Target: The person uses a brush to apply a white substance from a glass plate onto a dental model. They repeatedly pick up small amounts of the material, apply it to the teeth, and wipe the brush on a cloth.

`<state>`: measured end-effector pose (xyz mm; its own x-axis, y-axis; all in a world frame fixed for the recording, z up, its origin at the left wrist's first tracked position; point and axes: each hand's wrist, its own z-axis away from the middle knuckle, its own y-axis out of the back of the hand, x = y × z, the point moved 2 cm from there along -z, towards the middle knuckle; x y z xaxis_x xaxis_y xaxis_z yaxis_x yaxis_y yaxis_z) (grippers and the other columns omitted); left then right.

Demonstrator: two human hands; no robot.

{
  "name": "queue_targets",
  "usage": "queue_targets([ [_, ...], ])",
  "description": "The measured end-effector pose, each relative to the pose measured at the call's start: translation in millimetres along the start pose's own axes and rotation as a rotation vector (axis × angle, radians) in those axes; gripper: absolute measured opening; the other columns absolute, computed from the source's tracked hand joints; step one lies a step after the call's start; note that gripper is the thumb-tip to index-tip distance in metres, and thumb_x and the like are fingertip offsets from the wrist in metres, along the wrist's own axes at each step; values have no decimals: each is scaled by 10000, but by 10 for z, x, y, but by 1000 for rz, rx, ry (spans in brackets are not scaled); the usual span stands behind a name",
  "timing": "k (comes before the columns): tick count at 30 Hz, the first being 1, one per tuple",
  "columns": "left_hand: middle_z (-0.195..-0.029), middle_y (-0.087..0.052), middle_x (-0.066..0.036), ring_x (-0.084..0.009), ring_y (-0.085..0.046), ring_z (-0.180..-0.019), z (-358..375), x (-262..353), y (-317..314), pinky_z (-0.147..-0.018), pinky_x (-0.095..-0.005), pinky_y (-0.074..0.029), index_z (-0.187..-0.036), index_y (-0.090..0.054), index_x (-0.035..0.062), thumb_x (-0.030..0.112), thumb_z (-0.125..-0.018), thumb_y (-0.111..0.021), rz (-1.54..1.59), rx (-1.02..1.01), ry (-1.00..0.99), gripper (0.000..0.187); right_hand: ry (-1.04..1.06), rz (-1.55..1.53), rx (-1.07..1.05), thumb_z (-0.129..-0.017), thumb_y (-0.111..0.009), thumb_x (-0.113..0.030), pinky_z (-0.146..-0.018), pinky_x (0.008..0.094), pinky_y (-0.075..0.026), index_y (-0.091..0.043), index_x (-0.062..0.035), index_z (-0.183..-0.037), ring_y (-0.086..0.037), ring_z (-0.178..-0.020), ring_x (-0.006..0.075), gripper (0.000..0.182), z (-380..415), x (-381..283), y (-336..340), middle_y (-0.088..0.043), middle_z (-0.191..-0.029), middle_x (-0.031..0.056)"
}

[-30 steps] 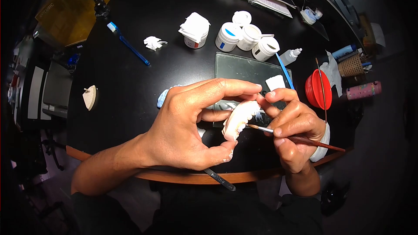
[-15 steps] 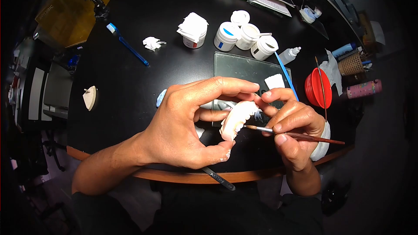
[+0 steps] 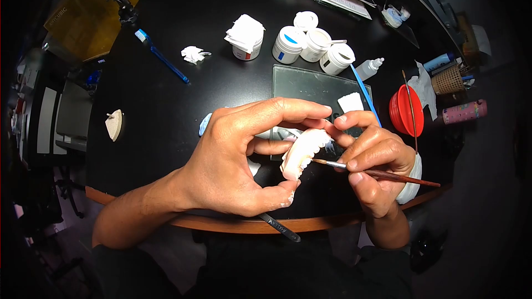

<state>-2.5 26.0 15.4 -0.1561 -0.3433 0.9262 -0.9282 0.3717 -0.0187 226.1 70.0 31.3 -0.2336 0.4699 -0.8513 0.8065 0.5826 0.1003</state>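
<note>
Between the thumb and fingers of my left hand point(image 3: 233, 160) is a pale dental model point(image 3: 302, 152) with a row of teeth along its right side. The hand is closed around its ends, and white residue marks the thumb tip. My right hand point(image 3: 377, 160) pinches a fine paintbrush point(image 3: 382, 173) with a reddish-brown handle and a metal ferrule. The brush tip meets the toothed side of the model, or lies very close to it. Behind the hands, a glass slab point(image 3: 310, 86) lies on the black table, partly hidden by my fingers.
White jars point(image 3: 317, 44) stand behind the slab, one topped with folded tissue point(image 3: 245, 33). Right of them are a dropper bottle point(image 3: 369, 68) and a red bowl point(image 3: 404, 111) with another brush point(image 3: 410, 102) across it. A blue toothbrush point(image 3: 160, 55) and a plaster piece point(image 3: 114, 125) lie left.
Almost nothing differs. The paintbrush handle has shifted slightly down and right, and the model has turned very slightly in my left hand.
</note>
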Motion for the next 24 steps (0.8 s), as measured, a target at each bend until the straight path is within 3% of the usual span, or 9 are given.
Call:
queue_targets([
  [24,-1387,-578,-240,-332,-594,-1338,-5,11,0,-1089,-450,-553,-1414,-505,-135,-54,-740,-826,0,-9,-20,752,32,32,0,-667,-634,92,-1002,512,-587,-713,7,-875,-684,-1098,384,238,1,-19,-8,-723,-796,125],
])
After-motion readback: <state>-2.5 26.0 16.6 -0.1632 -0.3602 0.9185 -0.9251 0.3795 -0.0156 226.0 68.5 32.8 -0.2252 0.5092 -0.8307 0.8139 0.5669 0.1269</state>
